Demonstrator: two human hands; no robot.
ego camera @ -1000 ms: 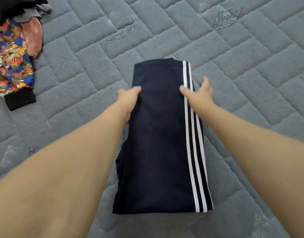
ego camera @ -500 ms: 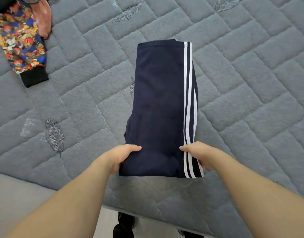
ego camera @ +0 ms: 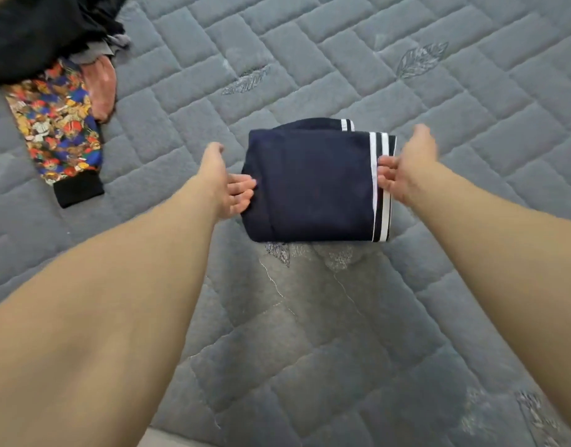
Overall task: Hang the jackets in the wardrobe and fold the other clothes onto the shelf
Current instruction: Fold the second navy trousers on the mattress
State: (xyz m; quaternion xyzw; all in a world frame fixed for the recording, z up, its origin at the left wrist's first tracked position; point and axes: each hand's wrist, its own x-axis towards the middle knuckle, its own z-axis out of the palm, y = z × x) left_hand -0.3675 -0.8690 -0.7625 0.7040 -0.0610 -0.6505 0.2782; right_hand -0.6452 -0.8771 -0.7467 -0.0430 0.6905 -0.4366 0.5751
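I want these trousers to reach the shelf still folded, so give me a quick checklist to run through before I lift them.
1. Fold finished: ok. The navy trousers lie as a compact bundle on the quilted mattress.
2. Edges lined up: not ok. A lower layer with its stripes sticks out at the far edge.
3. Left hand placed: ok. Its fingers touch the bundle's left side, open, not yet gripping.
4. Right hand placed: ok. Its fingers are at the striped edge, open.
5. Hands under the bundle: not ok. Both are beside it, not beneath.
6. Other clothes clear: ok. The patterned garment and black clothing lie apart, far left.
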